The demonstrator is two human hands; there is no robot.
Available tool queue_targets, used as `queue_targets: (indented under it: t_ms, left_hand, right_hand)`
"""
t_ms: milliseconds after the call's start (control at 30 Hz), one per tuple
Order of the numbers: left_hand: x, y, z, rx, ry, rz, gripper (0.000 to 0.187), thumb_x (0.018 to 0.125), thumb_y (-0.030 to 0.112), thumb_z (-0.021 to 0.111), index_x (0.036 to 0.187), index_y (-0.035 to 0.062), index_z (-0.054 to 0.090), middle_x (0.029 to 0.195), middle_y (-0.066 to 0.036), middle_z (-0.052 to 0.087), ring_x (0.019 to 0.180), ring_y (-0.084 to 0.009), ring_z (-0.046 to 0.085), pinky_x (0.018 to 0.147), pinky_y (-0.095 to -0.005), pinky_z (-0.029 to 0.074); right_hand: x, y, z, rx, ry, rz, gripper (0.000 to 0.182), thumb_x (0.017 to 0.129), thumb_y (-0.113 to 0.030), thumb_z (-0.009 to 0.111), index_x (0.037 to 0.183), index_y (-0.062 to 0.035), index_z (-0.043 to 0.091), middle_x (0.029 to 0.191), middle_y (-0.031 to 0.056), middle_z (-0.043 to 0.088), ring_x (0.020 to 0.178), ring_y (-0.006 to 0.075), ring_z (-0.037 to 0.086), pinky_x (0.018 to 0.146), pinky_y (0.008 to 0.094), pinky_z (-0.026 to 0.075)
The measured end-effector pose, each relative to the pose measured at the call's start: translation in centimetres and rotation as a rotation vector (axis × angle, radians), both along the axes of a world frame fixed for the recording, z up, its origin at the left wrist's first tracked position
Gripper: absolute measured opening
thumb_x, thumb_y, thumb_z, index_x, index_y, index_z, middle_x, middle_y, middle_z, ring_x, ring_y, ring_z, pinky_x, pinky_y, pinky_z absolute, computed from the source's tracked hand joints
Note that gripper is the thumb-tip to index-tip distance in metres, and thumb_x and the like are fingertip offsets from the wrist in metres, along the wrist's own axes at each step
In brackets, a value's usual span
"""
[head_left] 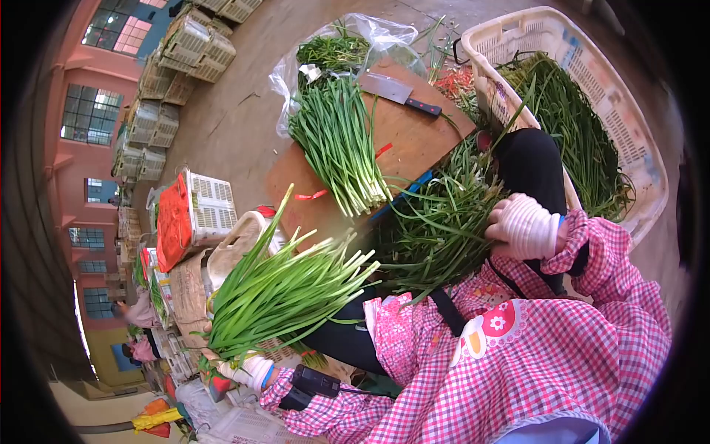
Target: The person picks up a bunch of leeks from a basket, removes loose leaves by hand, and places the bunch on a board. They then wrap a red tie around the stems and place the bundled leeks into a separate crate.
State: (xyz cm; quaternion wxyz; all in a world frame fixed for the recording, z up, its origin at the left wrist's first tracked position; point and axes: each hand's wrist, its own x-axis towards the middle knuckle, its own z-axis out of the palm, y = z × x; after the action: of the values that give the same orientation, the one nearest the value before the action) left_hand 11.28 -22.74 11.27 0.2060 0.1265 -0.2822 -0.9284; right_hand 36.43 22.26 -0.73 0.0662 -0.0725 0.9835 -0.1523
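Observation:
My left hand, in a white glove with a pink checked sleeve, grips the root end of a thick bunch of green onions that fans out up and to the right. In a matching glove, my right hand has its fingers curled into a loose pile of green stalks lying across my lap. A trimmed bunch of green onions lies on a brown wooden board in front of me. On the far side of the board rests a cleaver.
A large white plastic basket full of greens stands at the right. A clear plastic bag of greens lies beyond the board. White crates are stacked on the concrete floor at the upper left. Other people crouch at the far left.

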Motion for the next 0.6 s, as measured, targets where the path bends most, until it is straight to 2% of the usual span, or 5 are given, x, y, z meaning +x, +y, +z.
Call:
queue_targets:
  t_ms: [167,233,367,433,600]
  left_hand:
    - [-0.1,-1.5,-1.4,-0.114,0.017,-0.111,0.039,0.090,0.029,0.053,0.120,0.0028,0.056,0.118,-0.012,0.059,0.108,-0.0263,0.055,0.099,-0.0443,0.039]
    - [0.4,-0.7,-1.0,-0.169,0.000,-0.125,0.039,0.091,0.030,0.052,0.119,0.0038,0.056,0.118,-0.012,0.059,0.107,-0.0259,0.055,0.098,-0.0439,0.040]
    - [1.8,1.2,-0.9,-0.111,0.013,-0.232,0.038,0.091,0.035,0.051,0.114,0.0065,0.058,0.116,-0.010,0.059,0.106,-0.0259,0.055,0.096,-0.0440,0.041]
    - [2.5,1.4,-0.1,-0.010,0.058,-0.483,0.038,0.089,0.038,0.052,0.111,0.0072,0.058,0.113,-0.011,0.059,0.105,-0.0270,0.054,0.093,-0.0458,0.043]
    - [0.6,-0.1,-1.9,-0.194,0.023,-0.414,0.035,0.088,0.038,0.054,0.107,0.0092,0.058,0.109,-0.010,0.060,0.102,-0.0285,0.055,0.088,-0.0490,0.045]
  right_hand:
    - [-3.4,-7.0,0.3,-1.027,-0.207,-0.249,0.049,0.082,-0.041,0.063,0.115,-0.0058,0.060,0.096,0.0154,0.066,0.089,0.0295,0.063,0.082,0.0387,0.049]
    - [-5.9,-10.3,-1.7,-1.156,-0.167,-0.190,0.044,0.086,-0.038,0.060,0.116,-0.0060,0.060,0.092,0.0126,0.067,0.080,0.0229,0.064,0.075,0.0346,0.051]
    - [-8.5,-13.8,0.0,-1.792,-0.667,-0.319,0.024,0.090,-0.025,0.060,0.099,-0.0027,0.064,0.071,0.0050,0.064,0.061,0.0109,0.059,0.058,0.0247,0.048]
    - [-8.3,-13.8,0.2,-1.813,-0.594,-0.292,0.023,0.091,-0.024,0.059,0.093,-0.0014,0.064,0.069,0.0055,0.064,0.061,0.0116,0.059,0.059,0.0255,0.048]
    - [-5.6,-10.6,1.6,-1.753,-0.590,-0.199,0.026,0.090,-0.026,0.058,0.091,-0.0013,0.066,0.070,0.0038,0.064,0.060,0.0113,0.059,0.059,0.0259,0.049]
